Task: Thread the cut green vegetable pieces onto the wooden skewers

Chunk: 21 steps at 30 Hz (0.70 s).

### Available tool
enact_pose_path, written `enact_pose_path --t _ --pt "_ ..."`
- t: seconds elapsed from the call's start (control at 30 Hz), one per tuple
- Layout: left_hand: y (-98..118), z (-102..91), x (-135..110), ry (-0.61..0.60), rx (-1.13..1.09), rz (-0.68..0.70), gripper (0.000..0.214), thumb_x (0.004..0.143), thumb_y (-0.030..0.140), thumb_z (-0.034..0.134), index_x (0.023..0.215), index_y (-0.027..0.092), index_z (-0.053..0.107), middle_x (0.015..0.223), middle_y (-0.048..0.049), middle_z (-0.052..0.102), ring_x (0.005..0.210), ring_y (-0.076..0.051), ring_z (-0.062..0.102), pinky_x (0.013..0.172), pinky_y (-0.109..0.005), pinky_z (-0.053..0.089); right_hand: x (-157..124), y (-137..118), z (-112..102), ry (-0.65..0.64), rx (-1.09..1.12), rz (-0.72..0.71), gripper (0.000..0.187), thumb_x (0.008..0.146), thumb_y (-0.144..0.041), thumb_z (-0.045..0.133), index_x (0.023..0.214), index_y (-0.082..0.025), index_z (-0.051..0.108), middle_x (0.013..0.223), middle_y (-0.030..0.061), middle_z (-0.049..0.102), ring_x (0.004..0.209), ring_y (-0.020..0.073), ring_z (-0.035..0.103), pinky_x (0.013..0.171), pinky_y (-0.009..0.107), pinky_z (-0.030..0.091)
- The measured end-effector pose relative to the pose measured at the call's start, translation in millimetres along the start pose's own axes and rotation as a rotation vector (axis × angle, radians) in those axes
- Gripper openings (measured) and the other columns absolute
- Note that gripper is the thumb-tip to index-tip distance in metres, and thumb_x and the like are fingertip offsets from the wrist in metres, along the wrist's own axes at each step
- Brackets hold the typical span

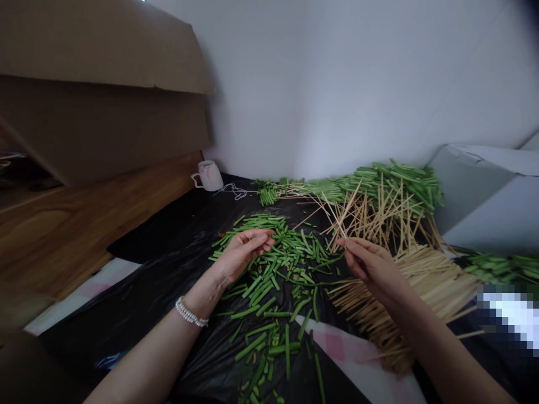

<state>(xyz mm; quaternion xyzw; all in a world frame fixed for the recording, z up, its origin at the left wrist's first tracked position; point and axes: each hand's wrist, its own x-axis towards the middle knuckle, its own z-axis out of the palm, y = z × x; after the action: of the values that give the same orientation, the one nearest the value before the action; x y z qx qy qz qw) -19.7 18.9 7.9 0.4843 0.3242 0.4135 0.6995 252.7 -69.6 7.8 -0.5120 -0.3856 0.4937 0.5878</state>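
Note:
My left hand [248,249], with a beaded bracelet [190,312] on the wrist, is closed in a pinch above a loose pile of cut green stems [290,247]. Whatever its fingertips hold, if anything, is too small to make out against the green. To the right, my right hand [373,266] is also pinched, its fingertips beside the tips of several wooden skewers [366,219]. I cannot tell whether a thin skewer is between those fingers. Under the right wrist lies a thick bundle of bare wooden skewers [438,280].
Skewered green stems [404,179] are stacked along the white wall, with more greens [501,266] at the right. A mug [208,175] and white string [236,191] sit at the back left. Black plastic sheeting [164,308] covers the surface. Cardboard [105,118] stands left, a white box [484,191] right.

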Motion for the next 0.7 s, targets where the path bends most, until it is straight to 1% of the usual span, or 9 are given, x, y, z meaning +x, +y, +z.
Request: enact_pose_path --t 0.17,0.33,0.4,0.43,0.5,0.53,0.6,0.63,0.7 --pt "0.0 0.3 -1.0 -0.020 0.022 -0.023 0.029 0.073 0.032 0.078 0.095 0.014 0.075 0.083 -0.0049 0.072 0.069 -0.009 0.061 0.068 -0.019 0.046 0.7 8.4 0.3 -0.055 0.063 0.069 0.038 0.071 -0.044 0.075 0.093 -0.014 0.069 0.046 -0.0085 0.044 0.035 -0.0001 0.026 0.036 0.016 0.013" --pt "0.6 1.0 -1.5 -0.025 0.028 -0.036 0.029 0.071 0.033 0.079 0.094 0.014 0.075 0.082 -0.0048 0.072 0.069 -0.008 0.061 0.067 -0.019 0.045 6.3 10.5 0.4 -0.035 0.180 0.060 0.033 0.071 -0.037 0.077 0.096 -0.016 0.069 0.052 -0.0066 0.053 0.037 0.0004 0.029 0.035 0.015 0.023" --pt "-0.1 1.0 -1.2 -0.030 0.029 -0.042 0.030 0.071 0.033 0.079 0.094 0.014 0.075 0.082 -0.0048 0.072 0.070 -0.009 0.062 0.067 -0.019 0.045 10.6 8.7 -1.7 0.012 0.243 0.031 0.038 0.067 -0.029 0.080 0.102 -0.021 0.067 0.072 -0.0019 0.066 0.045 0.0032 0.045 0.040 0.015 0.036" --pt "-0.6 1.0 -1.1 -0.033 0.032 -0.045 0.030 0.071 0.033 0.079 0.094 0.014 0.075 0.082 -0.0049 0.072 0.070 -0.009 0.062 0.067 -0.019 0.045 12.8 8.1 -3.1 0.027 0.273 0.015 0.045 0.065 -0.025 0.081 0.107 -0.024 0.065 0.088 0.0006 0.070 0.056 0.0061 0.056 0.047 0.017 0.044" --pt "-1.4 1.1 -0.9 -0.038 0.039 -0.052 0.030 0.072 0.033 0.079 0.095 0.014 0.075 0.082 -0.0052 0.072 0.070 -0.009 0.062 0.066 -0.019 0.044 15.9 7.8 -5.2 0.015 0.292 -0.005 0.064 0.063 -0.020 0.081 0.121 -0.031 0.056 0.115 0.0028 0.066 0.085 0.0121 0.065 0.063 0.021 0.052" --pt "-1.7 1.1 -0.9 -0.040 0.041 -0.056 0.030 0.072 0.033 0.079 0.095 0.014 0.075 0.082 -0.0053 0.072 0.071 -0.009 0.062 0.066 -0.019 0.044 16.5 7.7 -5.3 -0.007 0.269 -0.008 0.072 0.065 -0.020 0.081 0.128 -0.033 0.050 0.121 0.0034 0.064 0.090 0.0136 0.065 0.066 0.022 0.052" --pt "-1.8 1.3 -0.8 -0.040 0.041 -0.060 0.030 0.072 0.033 0.079 0.094 0.014 0.075 0.082 -0.0054 0.072 0.071 -0.009 0.062 0.067 -0.019 0.045 14.4 5.3 -2.8 -0.056 0.162 -0.016 0.078 0.071 -0.026 0.077 0.138 -0.034 0.038 0.117 0.0047 0.066 0.078 0.0124 0.066 0.057 0.022 0.049" --pt "-1.6 1.3 -0.8 -0.039 0.039 -0.059 0.030 0.071 0.033 0.079 0.094 0.014 0.075 0.082 -0.0054 0.072 0.071 -0.009 0.062 0.067 -0.019 0.045 11.4 2.0 -0.3 -0.080 0.090 -0.027 0.075 0.075 -0.029 0.074 0.140 -0.033 0.037 0.111 0.0049 0.068 0.068 0.0106 0.063 0.051 0.021 0.046" --pt "-1.2 1.2 -0.7 -0.035 0.035 -0.054 0.030 0.071 0.033 0.079 0.094 0.014 0.075 0.082 -0.0054 0.072 0.071 -0.009 0.062 0.067 -0.019 0.045 0.6 -8.7 5.1 -0.135 -0.047 -0.065 0.059 0.081 -0.035 0.068 0.135 -0.028 0.045 0.094 0.0035 0.070 0.053 0.0076 0.055 0.043 0.020 0.039"
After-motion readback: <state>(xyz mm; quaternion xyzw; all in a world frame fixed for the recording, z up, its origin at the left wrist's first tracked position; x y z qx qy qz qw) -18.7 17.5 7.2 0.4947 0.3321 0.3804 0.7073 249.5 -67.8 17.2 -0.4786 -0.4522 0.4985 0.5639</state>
